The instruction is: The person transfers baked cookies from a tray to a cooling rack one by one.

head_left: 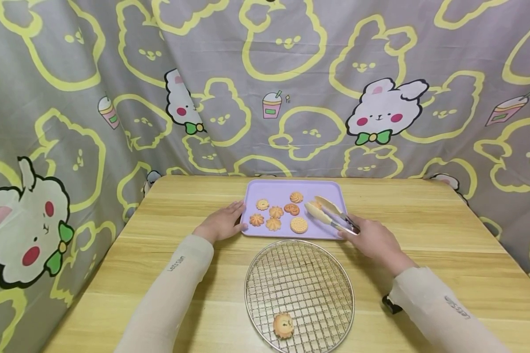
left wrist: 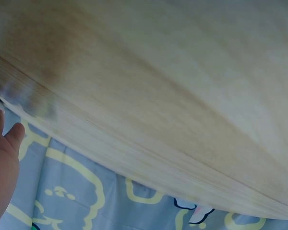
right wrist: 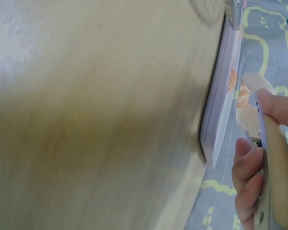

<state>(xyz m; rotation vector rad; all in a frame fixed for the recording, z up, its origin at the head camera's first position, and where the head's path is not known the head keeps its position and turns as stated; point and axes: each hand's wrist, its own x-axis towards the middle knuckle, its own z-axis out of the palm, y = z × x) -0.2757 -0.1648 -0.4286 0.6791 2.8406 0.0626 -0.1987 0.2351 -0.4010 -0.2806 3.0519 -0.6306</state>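
My right hand (head_left: 375, 240) grips a pair of tongs (head_left: 321, 214) over the right side of a lilac tray (head_left: 322, 185). Between the tong tips is a cookie (head_left: 316, 204), partly covered by them; whether they pinch it I cannot tell. The right wrist view shows fingers and thumb wrapped about the tongs' handle (right wrist: 277, 167). At the tray's left edge rests my left hand (head_left: 223, 223), fingers fairly straight. Several cookies lie on the tray, among them a round one (head_left: 298, 225), a pretzel-shaped one (head_left: 291, 209) and a swirled one (head_left: 296, 197).
A round wire cooling rack (head_left: 306, 284) lies in front of the tray, with one scalloped cookie (head_left: 283, 325) near its front. Both stand on a wooden table (head_left: 181, 206). Behind it hangs a patterned grey curtain (head_left: 300, 132).
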